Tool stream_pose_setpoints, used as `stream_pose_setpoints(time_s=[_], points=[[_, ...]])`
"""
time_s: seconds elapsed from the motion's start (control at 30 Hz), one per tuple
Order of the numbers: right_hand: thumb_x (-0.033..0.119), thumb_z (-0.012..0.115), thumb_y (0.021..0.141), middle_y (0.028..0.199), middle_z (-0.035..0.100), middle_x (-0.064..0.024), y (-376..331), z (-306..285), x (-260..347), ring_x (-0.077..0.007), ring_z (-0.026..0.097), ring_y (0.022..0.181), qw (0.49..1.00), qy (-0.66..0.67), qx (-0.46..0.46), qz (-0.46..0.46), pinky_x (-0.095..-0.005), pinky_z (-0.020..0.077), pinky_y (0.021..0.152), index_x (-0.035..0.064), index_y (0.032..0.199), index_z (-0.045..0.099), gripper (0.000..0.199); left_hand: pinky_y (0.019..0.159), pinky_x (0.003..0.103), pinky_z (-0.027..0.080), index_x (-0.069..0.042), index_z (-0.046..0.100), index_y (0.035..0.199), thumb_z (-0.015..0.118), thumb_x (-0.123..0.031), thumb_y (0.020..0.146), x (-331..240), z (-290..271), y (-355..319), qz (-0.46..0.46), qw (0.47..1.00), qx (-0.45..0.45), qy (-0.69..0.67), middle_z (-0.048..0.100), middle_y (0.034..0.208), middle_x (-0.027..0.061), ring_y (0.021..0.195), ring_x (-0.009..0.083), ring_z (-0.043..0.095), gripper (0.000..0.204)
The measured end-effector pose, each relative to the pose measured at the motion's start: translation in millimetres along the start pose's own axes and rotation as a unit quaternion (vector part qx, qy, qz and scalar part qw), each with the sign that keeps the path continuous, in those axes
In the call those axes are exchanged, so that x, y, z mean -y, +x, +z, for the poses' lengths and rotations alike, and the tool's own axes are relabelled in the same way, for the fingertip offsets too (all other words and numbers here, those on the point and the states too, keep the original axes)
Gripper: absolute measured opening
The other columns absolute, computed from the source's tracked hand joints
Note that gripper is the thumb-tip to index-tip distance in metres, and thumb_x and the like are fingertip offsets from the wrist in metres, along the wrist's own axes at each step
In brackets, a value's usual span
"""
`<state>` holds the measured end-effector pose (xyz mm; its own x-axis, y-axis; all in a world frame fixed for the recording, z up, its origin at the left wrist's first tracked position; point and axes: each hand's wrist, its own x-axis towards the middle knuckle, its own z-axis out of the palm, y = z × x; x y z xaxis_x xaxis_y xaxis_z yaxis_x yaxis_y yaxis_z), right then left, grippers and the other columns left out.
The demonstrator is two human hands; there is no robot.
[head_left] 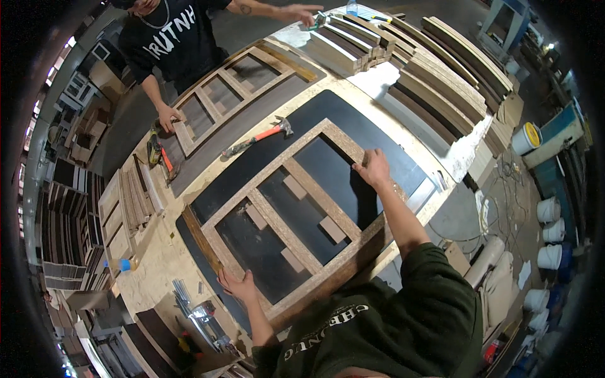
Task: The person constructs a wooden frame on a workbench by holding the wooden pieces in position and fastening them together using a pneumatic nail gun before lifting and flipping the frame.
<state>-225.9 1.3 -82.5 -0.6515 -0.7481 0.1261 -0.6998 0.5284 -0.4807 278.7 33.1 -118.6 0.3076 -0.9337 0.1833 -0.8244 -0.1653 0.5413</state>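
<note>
**Both hands on chipboard frame, bench top**

Left hand (236, 285) lies flat, fingers spread, on the near-left corner of the chipboard frame (296, 208). Not gripping, just pressing. Right hand (373, 169) sits on the far-right corner of the same frame, fingers curled over the rail edge; can't tell if it actually grips.

Frame lies flat on a black panel (328, 107) on the workbench (157, 264), three openings, small loose blocks (332, 229) inside them, between the two hands.

Beyond the right hand, to its left: orange-handled hammer (259, 137). Further out, a second frame (236, 88) with another person's hand (167, 117) on its corner.

Right of the right hand: stacked board strips (441, 82). Well off to the right, on the floor: white buckets (549, 233), one with a yellow lid (527, 137). Labels too small to tell.
</note>
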Motion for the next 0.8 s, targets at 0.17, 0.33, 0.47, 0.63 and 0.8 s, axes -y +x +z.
stream_pose_setpoints(time_s=[0.17,0.33,0.47,0.63,0.8], points=[[0.027,0.079,0.068,0.094,0.053,-0.0153,1.0,-14.8,7.7,-0.0321,0.053,0.091,0.994,0.086,-0.068,-0.028,-0.0396,0.0453,0.081,0.0016,0.103,0.061,0.047,0.109,0.046,0.027,0.0,0.042,0.133,0.078,-0.007,0.062,-10.0,-11.2,8.9,0.052,0.995,-0.044,-0.073,0.04,0.138,0.0182,0.131,0.0361,0.035,0.08],[0.025,0.08,0.066,0.098,0.052,-0.0154,12.5,-54.1,45.8,-0.0311,0.053,0.094,0.961,0.231,-0.143,-0.056,-0.0397,0.0441,0.084,0.0019,0.111,0.058,0.055,0.105,0.037,0.033,0.0,0.038,0.134,0.074,0.001,0.065,-67.0,-76.4,23.7,0.063,0.972,-0.131,-0.187,0.043,0.134,0.0196,0.121,0.0329,0.046,0.078],[0.014,0.078,0.062,0.097,0.051,-0.0118,19.2,-65.8,48.7,-0.0263,0.054,0.089,0.911,0.309,-0.263,-0.077,-0.0354,0.047,0.079,0.0009,0.106,0.054,0.052,0.103,0.036,0.035,-0.002,0.03,0.137,0.068,0.003,0.069,-87.3,-92.5,40.9,0.061,0.932,-0.172,-0.314,0.045,0.126,0.0163,0.117,0.03,0.047,0.079],[0.01,0.073,0.061,0.093,0.054,-0.0103,9.0,-74.6,57.8,-0.0216,0.056,0.083,0.906,0.349,-0.224,-0.08,-0.0327,0.0479,0.076,0.0007,0.1,0.051,0.046,0.103,0.036,0.034,0.004,0.027,0.136,0.066,0.002,0.072,-60.1,-96.0,45.8,0.018,0.914,-0.226,-0.337,0.04,0.131,0.0204,0.12,0.0296,0.042,0.075],[0.008,0.073,0.062,0.094,0.056,-0.0117,-4.1,-75.1,55.4,-0.0223,0.059,0.083,0.907,0.367,-0.198,-0.062,-0.034,0.048,0.078,0.0006,0.102,0.049,0.048,0.105,0.033,0.034,0.005,0.009,0.145,0.066,0.0,0.08,-51.2,-101.3,30.7,-0.029,0.925,-0.166,-0.34,0.025,0.144,0.0217,0.127,0.0287,0.037,0.086]])
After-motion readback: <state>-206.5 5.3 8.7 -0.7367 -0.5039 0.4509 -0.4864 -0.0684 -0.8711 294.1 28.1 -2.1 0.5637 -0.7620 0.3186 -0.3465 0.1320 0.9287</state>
